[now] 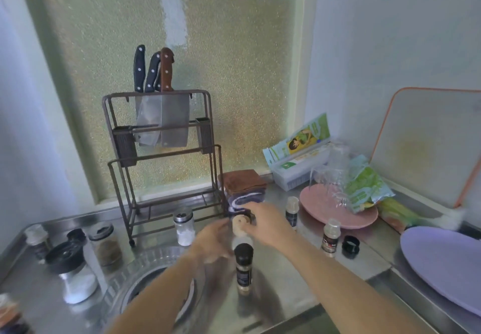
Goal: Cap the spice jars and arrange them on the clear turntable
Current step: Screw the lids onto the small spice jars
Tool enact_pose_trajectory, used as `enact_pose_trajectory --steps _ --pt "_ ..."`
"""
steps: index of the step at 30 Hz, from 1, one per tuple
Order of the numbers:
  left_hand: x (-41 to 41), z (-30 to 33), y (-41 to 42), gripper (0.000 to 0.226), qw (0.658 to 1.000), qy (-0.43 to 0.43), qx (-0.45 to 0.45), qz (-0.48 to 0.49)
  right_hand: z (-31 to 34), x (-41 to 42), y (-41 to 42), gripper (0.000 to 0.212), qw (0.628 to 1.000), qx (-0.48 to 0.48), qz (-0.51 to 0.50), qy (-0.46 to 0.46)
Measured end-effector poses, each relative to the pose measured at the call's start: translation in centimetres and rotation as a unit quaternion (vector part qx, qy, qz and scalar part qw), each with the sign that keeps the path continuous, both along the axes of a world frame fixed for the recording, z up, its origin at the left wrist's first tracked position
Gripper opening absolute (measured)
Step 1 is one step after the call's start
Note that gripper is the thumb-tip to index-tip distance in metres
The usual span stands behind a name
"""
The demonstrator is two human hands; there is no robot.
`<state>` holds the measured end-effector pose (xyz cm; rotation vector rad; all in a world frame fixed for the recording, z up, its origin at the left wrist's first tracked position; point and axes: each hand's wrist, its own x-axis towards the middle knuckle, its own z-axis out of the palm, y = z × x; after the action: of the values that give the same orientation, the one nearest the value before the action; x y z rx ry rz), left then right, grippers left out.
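Hands meeting over an uncapped spice jar, centre frame.
Left hand point(212, 240) blurred, grip unclear; right hand point(268, 225) closed around black cap point(247, 216) above jar point(240, 232); clear turntable point(145, 276) lower left on desk point(299, 281).

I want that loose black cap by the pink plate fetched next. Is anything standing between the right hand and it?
Yes. An uncapped spice jar stands on the counter between the right hand and the loose black cap, just left of the cap. The hand would have to go over or around it.
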<state>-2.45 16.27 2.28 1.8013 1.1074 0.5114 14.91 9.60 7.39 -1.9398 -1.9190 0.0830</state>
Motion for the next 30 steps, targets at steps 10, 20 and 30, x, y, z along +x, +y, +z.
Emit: enact_pose_trajectory --steps 10,20,30 --pt "3.5 9.6 -10.3 0.023 0.936 -0.076 0.319 0.130 -1.7 3.6 -11.6 0.034 0.991 0.116 -0.062 0.026" --pt "18.0 -1.1 -15.9 0.046 0.983 -0.057 0.174 0.023 -6.6 15.4 -16.7 0.025 0.957 0.037 -0.277 0.074" --pt "23.6 -4.8 -11.2 0.053 0.984 -0.059 0.155 0.071 -8.7 20.5 -9.8 0.054 0.978 -0.051 -0.202 -0.003"
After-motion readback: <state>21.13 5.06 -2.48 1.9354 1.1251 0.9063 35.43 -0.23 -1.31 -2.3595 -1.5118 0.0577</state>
